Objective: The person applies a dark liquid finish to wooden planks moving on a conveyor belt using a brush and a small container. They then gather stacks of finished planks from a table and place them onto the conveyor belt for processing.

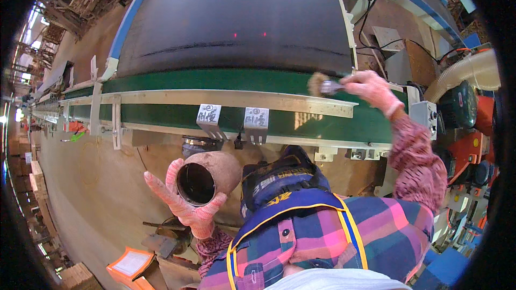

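My right hand [371, 90], in a pink knit glove, grips a short-handled brush [329, 87]. The brush's tan bristles point left, over the green conveyor belt [215, 79] near its right end. Low on the left, my left hand [189, 204], gloved alike, cups a rounded, dull brownish pot [223, 169]. One finger sticks out to the left, while others curve about the pot's rim. The pot is tipped so its dark round mouth shows; what lies inside cannot be made out.
A wide dark belt [236, 21] meets the green one at the far side, with two red light spots on it. A metal rail [231, 98] and two marked metal brackets [208, 114] line the near side. Machinery, cables and a ribbed hose [467, 72] stand right.
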Demonstrator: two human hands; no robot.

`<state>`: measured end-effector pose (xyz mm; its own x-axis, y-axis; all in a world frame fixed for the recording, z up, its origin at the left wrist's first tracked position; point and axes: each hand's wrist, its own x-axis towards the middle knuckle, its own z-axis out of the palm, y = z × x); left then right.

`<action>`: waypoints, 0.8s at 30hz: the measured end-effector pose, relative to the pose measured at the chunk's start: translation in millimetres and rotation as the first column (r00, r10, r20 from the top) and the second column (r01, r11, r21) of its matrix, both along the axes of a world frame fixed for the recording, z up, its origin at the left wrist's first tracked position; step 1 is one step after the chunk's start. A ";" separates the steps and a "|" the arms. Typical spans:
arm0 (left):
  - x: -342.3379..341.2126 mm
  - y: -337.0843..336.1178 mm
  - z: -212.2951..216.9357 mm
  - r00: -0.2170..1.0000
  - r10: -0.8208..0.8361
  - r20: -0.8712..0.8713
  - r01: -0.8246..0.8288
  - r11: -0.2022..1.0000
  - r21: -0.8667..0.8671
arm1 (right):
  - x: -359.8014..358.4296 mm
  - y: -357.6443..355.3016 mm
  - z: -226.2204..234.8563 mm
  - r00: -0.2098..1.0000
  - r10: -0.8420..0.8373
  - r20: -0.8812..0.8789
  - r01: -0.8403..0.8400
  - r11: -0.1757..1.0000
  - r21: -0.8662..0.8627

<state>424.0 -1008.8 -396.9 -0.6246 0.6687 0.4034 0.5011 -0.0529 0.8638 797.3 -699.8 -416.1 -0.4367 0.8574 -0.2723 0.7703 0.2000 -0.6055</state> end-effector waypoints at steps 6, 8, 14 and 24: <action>-2.6 -3.9 2.7 0.994 -0.038 -0.104 0.031 0.998 -0.062 | -173.1 6.9 -31.9 0.964 0.231 -0.130 -0.209 0.964 0.164; 0.0 -6.9 3.1 0.999 -0.019 -0.033 0.017 0.999 -0.051 | -156.8 11.2 -12.8 0.973 0.227 -0.050 -0.221 0.971 0.095; -2.7 -11.5 -6.0 0.999 -0.009 -0.030 0.007 0.999 -0.052 | 41.1 -3.7 22.3 0.994 -0.045 0.096 0.044 0.999 0.013; 7.9 8.1 9.4 0.992 -0.107 -0.063 0.103 0.992 -0.072 | -15.7 -4.2 19.6 0.999 -0.026 0.045 0.027 1.000 -0.011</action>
